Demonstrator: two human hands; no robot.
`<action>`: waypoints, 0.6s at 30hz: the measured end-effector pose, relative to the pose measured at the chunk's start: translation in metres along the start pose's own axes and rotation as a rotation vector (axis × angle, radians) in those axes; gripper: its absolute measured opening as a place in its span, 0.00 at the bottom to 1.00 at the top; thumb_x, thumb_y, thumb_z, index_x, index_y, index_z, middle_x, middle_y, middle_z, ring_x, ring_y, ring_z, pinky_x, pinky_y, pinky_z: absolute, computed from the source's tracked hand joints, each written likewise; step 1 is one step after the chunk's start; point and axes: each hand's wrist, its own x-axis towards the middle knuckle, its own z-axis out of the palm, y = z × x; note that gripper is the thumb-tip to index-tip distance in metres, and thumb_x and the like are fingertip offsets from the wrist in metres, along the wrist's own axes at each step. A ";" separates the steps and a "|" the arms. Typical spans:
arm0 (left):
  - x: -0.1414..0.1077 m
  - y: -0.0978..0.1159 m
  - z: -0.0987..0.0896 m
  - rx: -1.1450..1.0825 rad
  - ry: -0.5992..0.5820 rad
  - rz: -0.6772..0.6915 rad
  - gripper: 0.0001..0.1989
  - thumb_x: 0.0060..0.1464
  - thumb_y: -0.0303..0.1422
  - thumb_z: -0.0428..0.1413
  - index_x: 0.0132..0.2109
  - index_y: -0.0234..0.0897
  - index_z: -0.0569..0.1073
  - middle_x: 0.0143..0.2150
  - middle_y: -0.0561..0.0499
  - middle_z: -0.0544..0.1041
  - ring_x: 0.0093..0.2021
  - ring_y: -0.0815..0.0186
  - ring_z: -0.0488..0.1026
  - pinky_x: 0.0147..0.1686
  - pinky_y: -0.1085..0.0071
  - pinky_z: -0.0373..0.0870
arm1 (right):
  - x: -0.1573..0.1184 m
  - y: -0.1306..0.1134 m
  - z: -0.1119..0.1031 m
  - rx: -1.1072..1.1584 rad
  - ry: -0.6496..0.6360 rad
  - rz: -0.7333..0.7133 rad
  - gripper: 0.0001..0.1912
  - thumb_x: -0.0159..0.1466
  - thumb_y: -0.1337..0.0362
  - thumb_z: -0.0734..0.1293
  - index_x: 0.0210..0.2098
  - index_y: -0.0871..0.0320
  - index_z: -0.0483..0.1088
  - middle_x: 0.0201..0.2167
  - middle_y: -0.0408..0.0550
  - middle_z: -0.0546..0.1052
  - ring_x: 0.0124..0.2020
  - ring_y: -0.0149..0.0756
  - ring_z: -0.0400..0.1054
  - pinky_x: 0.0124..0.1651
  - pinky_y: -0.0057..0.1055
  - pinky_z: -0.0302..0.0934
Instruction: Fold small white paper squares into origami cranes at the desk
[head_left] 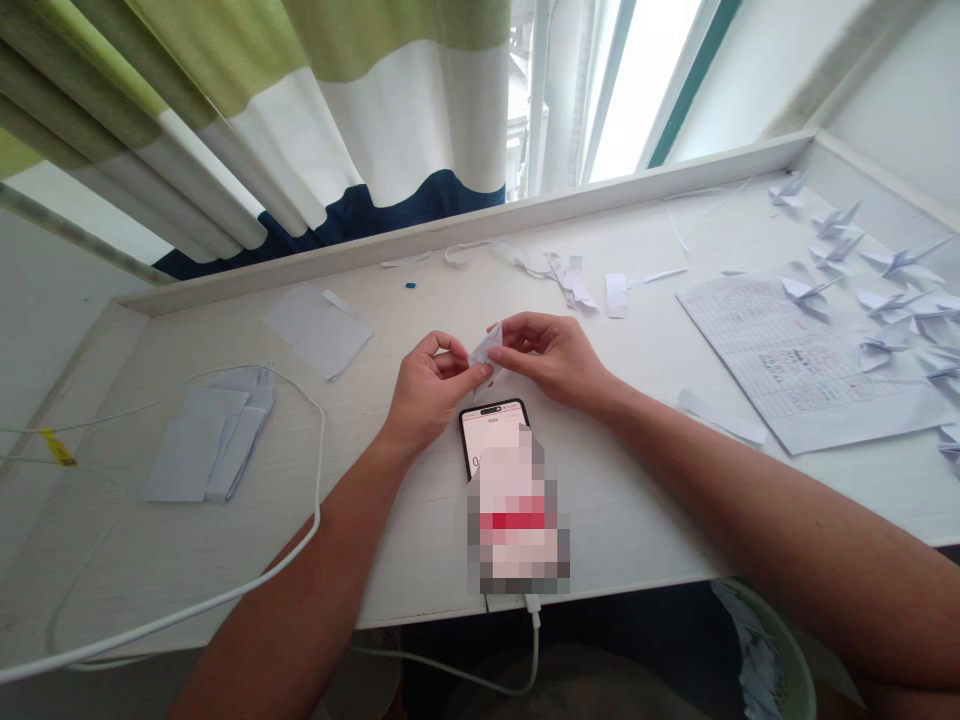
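Observation:
Between my two hands is a small piece of folded white paper (486, 352), held above the white desk. My left hand (431, 385) pinches its lower left side between thumb and fingers. On the right side, my right hand (551, 355) grips it, with the thumb laid across the front. The fingers partly cover the folds. Just below the hands lies a phone (495, 422) with a lit screen, much of it blurred out. A white charging cable (534, 612) runs from its lower end.
Several folded paper cranes (832, 250) stand at the right, some on a written sheet (795, 400). Paper scraps (574, 283) lie at the back. Paper sheets (319, 325) and a paper stack (199, 440) sit left, near a looping white cable (322, 470). A bin (799, 660) stands below the edge.

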 end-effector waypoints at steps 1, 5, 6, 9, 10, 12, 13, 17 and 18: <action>0.000 0.000 0.000 0.006 0.014 0.010 0.29 0.38 0.44 0.78 0.35 0.39 0.68 0.25 0.57 0.79 0.26 0.67 0.77 0.32 0.70 0.74 | 0.000 -0.001 -0.001 -0.010 -0.007 -0.009 0.13 0.60 0.55 0.78 0.39 0.56 0.79 0.34 0.46 0.83 0.35 0.37 0.75 0.42 0.38 0.69; 0.002 -0.003 -0.003 0.047 0.040 0.055 0.26 0.40 0.44 0.77 0.38 0.39 0.72 0.28 0.53 0.82 0.28 0.65 0.79 0.33 0.70 0.74 | 0.000 -0.003 -0.003 -0.080 0.054 -0.051 0.10 0.61 0.59 0.76 0.40 0.56 0.79 0.36 0.46 0.82 0.39 0.38 0.75 0.46 0.39 0.69; 0.003 -0.005 -0.004 0.056 0.034 0.070 0.25 0.41 0.43 0.77 0.39 0.38 0.74 0.29 0.53 0.83 0.29 0.66 0.80 0.33 0.70 0.73 | 0.000 -0.003 -0.003 -0.081 0.054 -0.050 0.10 0.61 0.61 0.75 0.41 0.56 0.79 0.36 0.46 0.82 0.39 0.38 0.75 0.47 0.39 0.69; 0.005 -0.009 -0.007 0.058 -0.012 0.107 0.19 0.45 0.41 0.75 0.38 0.37 0.78 0.30 0.52 0.82 0.30 0.67 0.78 0.35 0.70 0.73 | 0.001 -0.004 -0.004 -0.043 0.000 -0.034 0.12 0.60 0.61 0.74 0.44 0.56 0.78 0.37 0.46 0.81 0.40 0.38 0.75 0.46 0.38 0.69; 0.005 -0.010 -0.008 0.066 -0.028 0.116 0.17 0.47 0.40 0.74 0.38 0.37 0.79 0.31 0.52 0.82 0.31 0.67 0.78 0.35 0.69 0.73 | 0.001 -0.004 -0.004 -0.035 -0.010 -0.032 0.13 0.60 0.61 0.74 0.45 0.56 0.78 0.37 0.46 0.81 0.40 0.38 0.75 0.46 0.38 0.70; 0.005 -0.012 -0.008 0.131 -0.039 0.146 0.13 0.50 0.39 0.72 0.39 0.38 0.81 0.32 0.52 0.82 0.31 0.67 0.76 0.34 0.70 0.72 | 0.001 -0.004 -0.004 -0.045 -0.013 -0.036 0.16 0.60 0.60 0.75 0.47 0.56 0.78 0.37 0.46 0.81 0.39 0.38 0.75 0.46 0.38 0.70; 0.005 -0.012 -0.008 0.186 -0.034 0.163 0.11 0.52 0.38 0.71 0.39 0.38 0.82 0.32 0.52 0.82 0.30 0.68 0.75 0.33 0.70 0.70 | 0.000 -0.004 -0.004 -0.061 -0.013 -0.044 0.17 0.60 0.59 0.76 0.48 0.56 0.78 0.37 0.46 0.81 0.38 0.38 0.75 0.46 0.38 0.71; 0.006 -0.012 -0.013 0.489 0.073 0.387 0.04 0.57 0.35 0.68 0.39 0.41 0.84 0.33 0.52 0.84 0.30 0.67 0.73 0.31 0.69 0.68 | -0.001 -0.003 -0.007 -0.265 -0.020 -0.190 0.09 0.65 0.58 0.74 0.42 0.56 0.80 0.37 0.48 0.83 0.39 0.40 0.76 0.48 0.41 0.70; 0.007 -0.012 -0.015 0.562 0.095 0.496 0.02 0.58 0.32 0.67 0.39 0.41 0.85 0.35 0.52 0.85 0.33 0.65 0.75 0.35 0.67 0.70 | 0.000 -0.002 -0.008 -0.348 -0.017 -0.266 0.06 0.66 0.60 0.73 0.40 0.55 0.80 0.38 0.48 0.83 0.40 0.41 0.77 0.49 0.41 0.70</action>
